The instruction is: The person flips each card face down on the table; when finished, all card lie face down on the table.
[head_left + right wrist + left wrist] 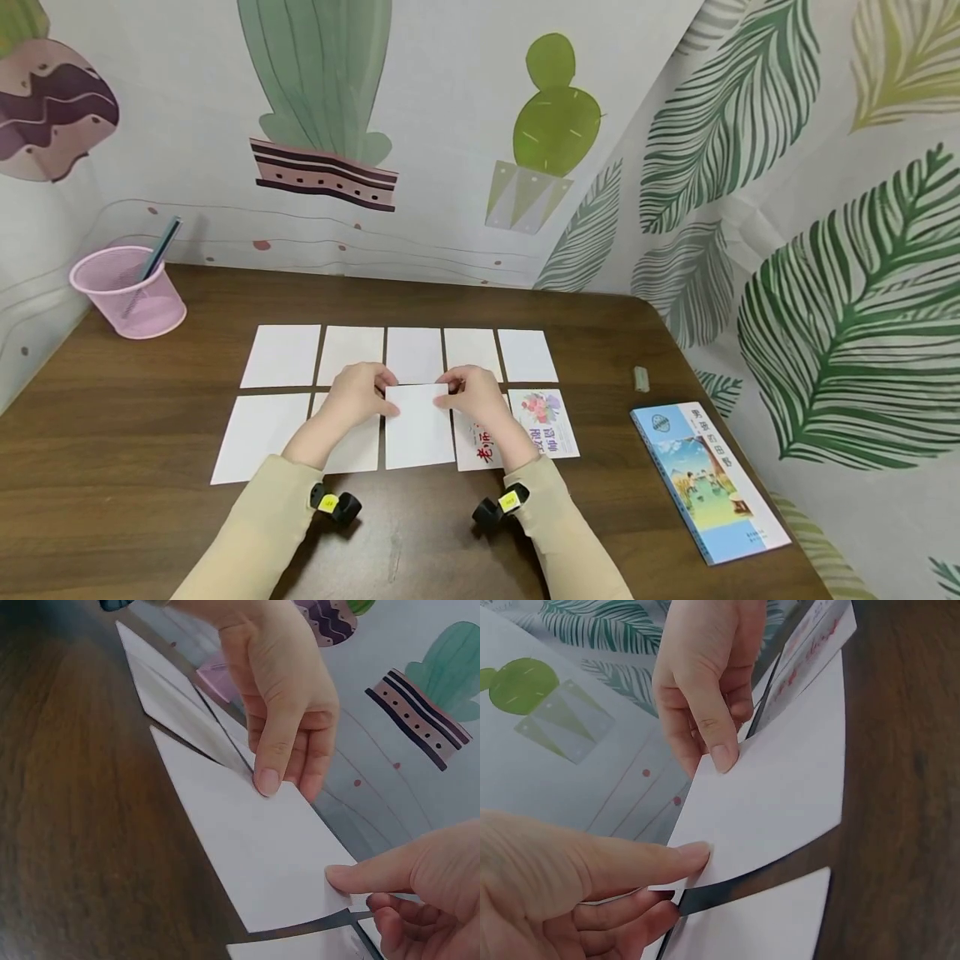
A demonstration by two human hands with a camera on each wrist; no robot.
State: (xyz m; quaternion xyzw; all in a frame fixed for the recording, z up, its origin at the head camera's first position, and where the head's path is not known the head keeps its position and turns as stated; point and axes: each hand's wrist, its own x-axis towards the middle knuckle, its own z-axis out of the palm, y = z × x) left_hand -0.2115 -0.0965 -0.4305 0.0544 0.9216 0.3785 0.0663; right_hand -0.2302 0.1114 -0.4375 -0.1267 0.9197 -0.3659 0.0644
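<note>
Pinching the blank card (420, 421) by its far corners, my left hand (358, 398) and right hand (471, 397) lifted it, middle of the near row before the pink cup (129, 292); thin, bendy, best gripped at edges

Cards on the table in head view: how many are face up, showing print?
2. One printed card lies at the right end of the near row; another with red characters lies just left of it, partly under the right hand. All others show white.
</note>
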